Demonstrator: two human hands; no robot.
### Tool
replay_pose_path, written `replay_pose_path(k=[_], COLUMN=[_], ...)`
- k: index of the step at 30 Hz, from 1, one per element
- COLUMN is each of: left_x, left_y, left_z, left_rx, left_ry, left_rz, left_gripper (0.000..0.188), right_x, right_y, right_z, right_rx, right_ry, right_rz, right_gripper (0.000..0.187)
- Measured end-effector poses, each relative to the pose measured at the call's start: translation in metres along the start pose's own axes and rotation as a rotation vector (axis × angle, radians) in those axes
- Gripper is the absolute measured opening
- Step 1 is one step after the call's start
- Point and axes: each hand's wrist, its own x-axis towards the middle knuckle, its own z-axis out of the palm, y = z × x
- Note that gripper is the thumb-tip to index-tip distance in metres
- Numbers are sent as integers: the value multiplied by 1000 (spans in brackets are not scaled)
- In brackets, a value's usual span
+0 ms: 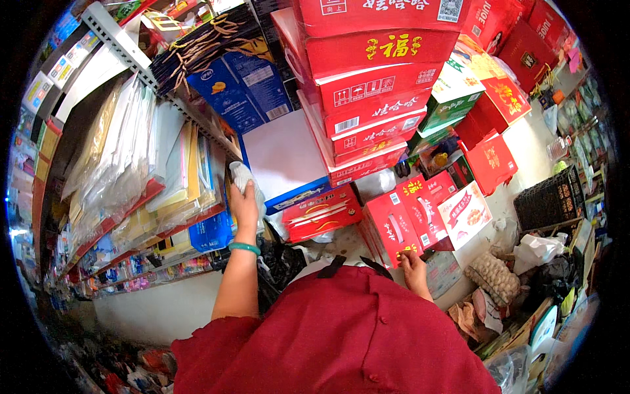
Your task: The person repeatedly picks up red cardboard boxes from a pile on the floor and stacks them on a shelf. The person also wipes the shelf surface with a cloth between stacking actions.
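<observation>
My left hand (245,209), with a green bangle on its wrist, is closed around a bunched grey-white cloth (244,176). It holds the cloth beside the left edge of a blue carton with a white top (282,148). To the right, my right hand (414,270) is low, its fingers curled at the near edge of a red gift carton (388,226). The fingertips overlap yellow print there; whether they grip the carton or something small is unclear. A white card with red print (464,213) leans on the red cartons just beyond that hand.
A tall stack of red cartons (377,92) rises ahead. On the left, a shelf holds plastic-wrapped paper sheets (121,151). Flat red packets (321,213) lie below the blue carton. At right are a black crate (550,200) and a net bag of round tan items (493,274).
</observation>
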Motion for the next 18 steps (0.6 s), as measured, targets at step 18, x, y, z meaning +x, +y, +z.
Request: replay_pose_path(k=[18], left_x=[19], left_y=[-34], left_z=[40], left_rx=[411], left_ry=[-272], left_rz=[552], left_gripper=[30], right_x=[-5], right_y=[-26], right_z=[22], right_rx=[-47], right_ry=[81], right_rz=[99], right_gripper=[22])
